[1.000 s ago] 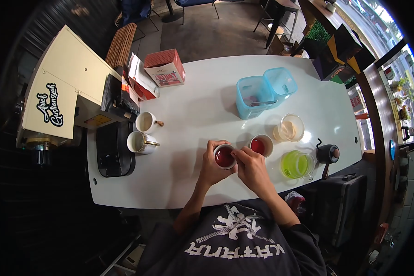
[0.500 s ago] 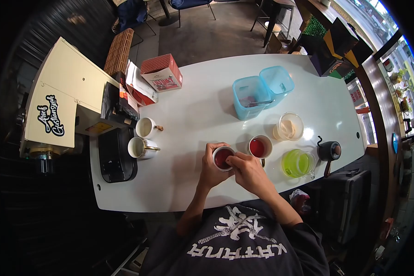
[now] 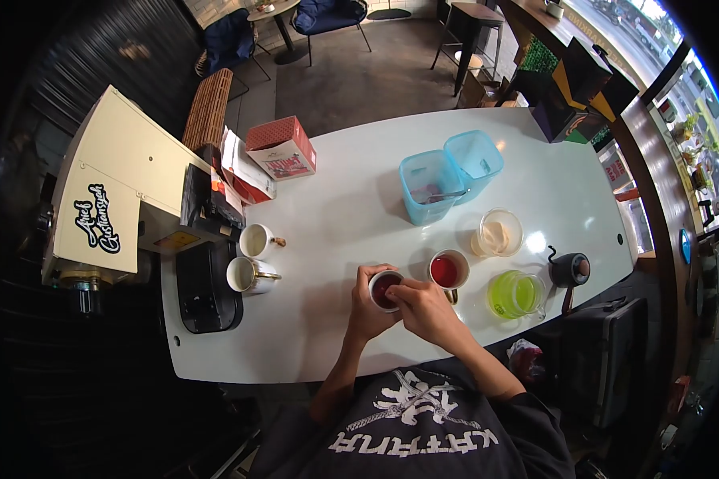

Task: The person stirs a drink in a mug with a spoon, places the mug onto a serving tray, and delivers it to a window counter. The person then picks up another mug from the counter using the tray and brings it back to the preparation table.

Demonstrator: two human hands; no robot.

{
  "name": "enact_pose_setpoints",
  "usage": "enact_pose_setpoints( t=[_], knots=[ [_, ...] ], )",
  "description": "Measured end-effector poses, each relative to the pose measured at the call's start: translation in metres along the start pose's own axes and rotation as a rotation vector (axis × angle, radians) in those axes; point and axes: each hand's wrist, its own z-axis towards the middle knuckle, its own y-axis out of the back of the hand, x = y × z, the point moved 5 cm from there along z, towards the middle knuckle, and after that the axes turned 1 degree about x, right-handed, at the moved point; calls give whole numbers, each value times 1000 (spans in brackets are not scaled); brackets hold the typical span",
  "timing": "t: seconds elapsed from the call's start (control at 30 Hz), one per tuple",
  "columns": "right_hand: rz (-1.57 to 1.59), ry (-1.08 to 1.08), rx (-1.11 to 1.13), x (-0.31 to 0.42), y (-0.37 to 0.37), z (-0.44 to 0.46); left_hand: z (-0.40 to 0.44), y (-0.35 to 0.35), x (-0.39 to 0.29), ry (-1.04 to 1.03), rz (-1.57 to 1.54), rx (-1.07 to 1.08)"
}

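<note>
Fingertips of the right hand [image 3: 428, 311] have shifted inward since the earlier frame, from the right edge of the held cup [image 3: 373, 290] to above its red liquid [image 3: 383, 286], while the left hand [image 3: 367, 314] stays wrapped around the outside. That cup is over the near side of the bench [image 3: 295, 339], just left of a second cup [image 3: 464, 264] of red liquid. The left grip is closed on the cup's wall; the right grip is narrow, fingers bunched, and I cannot tell whether anything is pinched between them. I judge the cup to be stiff, probably ceramic, so smooth, slippery if wetted and liable to chip, with moderate weight that would shift as the liquid sloshes. Its wall, low and clear of the rim, looks the best hold, kept level; whether it has a handle is hidden by the hands
</note>
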Motion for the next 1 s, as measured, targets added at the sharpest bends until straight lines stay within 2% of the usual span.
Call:
enact_pose_setpoints(
  t=[0.07, 0.2, 0.27, 0.4, 0.5, 0.57, 0.7, 0.77, 1.0],
  knots=[
    [-78, 49, 86, 2, -1, -3, 0, 0, -2, -7, -8, 15],
    [-129, -4, 80, 4, 7, -1, 2, 0, -6, -39, 9, 8],
    [-135, -11, -29, 2, 9, 2, 1, 0, -6, -46, 47, 13],
    [-88, 25, -105, -1, 2, 6, 2, -1, -4, -67, 49, 0],
    [0, 18, -54, 4, 0, 5, 0, 0, -2, -44, 20, 11],
    [-65, 63, 76, 5, -5, 1, 1, 0, -3, -34, 18, 14],
    [-114, 74, 138, 8, 2, -1, 1, 0, -6, -23, 5, 17],
    [-212, 66, 109, 12, 9, 0, 2, 0, -9, -40, 9, 9],
    [-165, 40, -64, -1, 4, 7, 1, -1, -3, -48, 23, 10]
  ],
)
